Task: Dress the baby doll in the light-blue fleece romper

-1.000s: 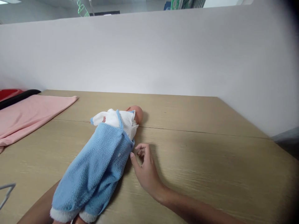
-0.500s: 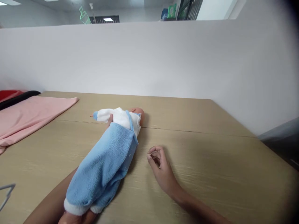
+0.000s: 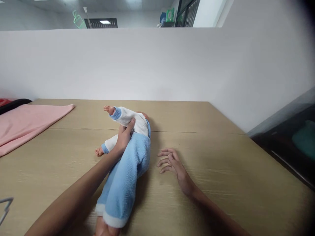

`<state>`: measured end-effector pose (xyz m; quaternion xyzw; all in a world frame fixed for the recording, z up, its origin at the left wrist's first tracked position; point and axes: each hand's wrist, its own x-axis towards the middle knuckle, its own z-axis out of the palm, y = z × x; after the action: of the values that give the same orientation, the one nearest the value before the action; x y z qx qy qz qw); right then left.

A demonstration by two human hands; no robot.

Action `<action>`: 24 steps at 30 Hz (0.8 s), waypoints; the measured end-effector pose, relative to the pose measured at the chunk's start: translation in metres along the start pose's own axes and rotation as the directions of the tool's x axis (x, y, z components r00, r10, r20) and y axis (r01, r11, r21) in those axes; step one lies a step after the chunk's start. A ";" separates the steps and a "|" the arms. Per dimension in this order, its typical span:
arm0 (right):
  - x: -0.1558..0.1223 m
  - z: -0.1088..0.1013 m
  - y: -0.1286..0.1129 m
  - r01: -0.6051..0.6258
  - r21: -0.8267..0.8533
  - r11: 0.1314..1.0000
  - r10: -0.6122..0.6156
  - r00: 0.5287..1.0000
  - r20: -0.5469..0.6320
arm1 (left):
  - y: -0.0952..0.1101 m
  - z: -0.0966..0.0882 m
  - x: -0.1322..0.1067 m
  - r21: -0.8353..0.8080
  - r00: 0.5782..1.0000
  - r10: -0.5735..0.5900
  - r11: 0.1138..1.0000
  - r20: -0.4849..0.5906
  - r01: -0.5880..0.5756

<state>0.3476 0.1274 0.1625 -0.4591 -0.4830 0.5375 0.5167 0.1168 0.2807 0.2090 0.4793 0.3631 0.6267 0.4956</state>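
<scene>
hands (image 3: 124, 137): left holds doll (image 3: 139, 150), long axis slanting away rightward, head far

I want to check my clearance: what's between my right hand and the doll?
In the head view, only a partly shadowed strip of tabletop lies between your right hand and the doll.

Cloth (image 3: 29, 123) lies on the table (image 3: 228, 164), left of the doll (image 3: 130, 167).

Nothing readable here tbh, any print on the green pack (image 3: 170, 15) up at the back is way too small to make out.
</scene>
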 end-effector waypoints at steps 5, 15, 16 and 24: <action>0.001 0.000 -0.008 -0.092 0.115 0.989 0.085 0.994 0.064 | 0.004 0.017 -0.011 0.235 0.994 0.081 0.967 0.074 -0.096; 0.023 -0.054 -0.035 -0.331 0.479 0.813 0.366 0.930 0.021 | 0.036 0.012 -0.045 0.498 0.659 0.144 0.542 0.738 -0.677; 0.025 -0.062 -0.039 -0.360 0.484 0.797 0.404 0.914 0.015 | 0.039 0.001 -0.044 0.532 0.685 0.146 0.523 0.714 -0.666; 0.027 -0.067 -0.048 -0.355 0.195 0.914 0.362 0.932 -0.001 | 0.016 -0.107 -0.004 0.893 0.970 -0.177 0.445 0.166 -0.072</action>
<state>0.4179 0.1577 0.2025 -0.4979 -0.3270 0.6584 0.4601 0.0102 0.2753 0.1934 0.7268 0.5918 0.2644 0.2273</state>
